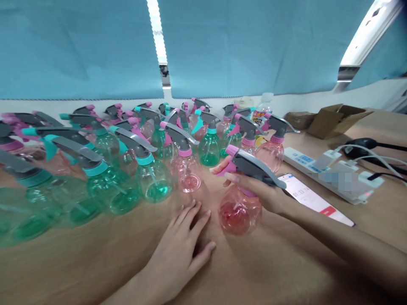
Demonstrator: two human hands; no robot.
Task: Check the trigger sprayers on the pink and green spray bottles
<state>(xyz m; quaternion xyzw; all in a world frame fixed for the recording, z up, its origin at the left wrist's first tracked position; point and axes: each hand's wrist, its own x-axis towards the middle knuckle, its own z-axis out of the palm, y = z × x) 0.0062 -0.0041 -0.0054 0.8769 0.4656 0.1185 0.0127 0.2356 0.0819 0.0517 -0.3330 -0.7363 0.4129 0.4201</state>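
Observation:
My right hand (254, 184) is closed around the neck of a pink spray bottle (240, 214), just below its grey and pink trigger head. Part of the trigger and neck is hidden behind the fingers. My left hand (181, 239) lies flat on the table, fingers spread, holding nothing. Just beyond it stand a pink spray bottle (187, 171) and a green spray bottle (154, 180) with a turquoise collar. Another pink spray bottle (270, 152) stands behind my right hand.
Several green and pink spray bottles (111, 190) crowd the left and back of the wooden table (273, 267). A phone (313, 199) lies right of my right hand, beside a white power strip (330, 173) with cables. An open cardboard box (333, 120) sits at the back right.

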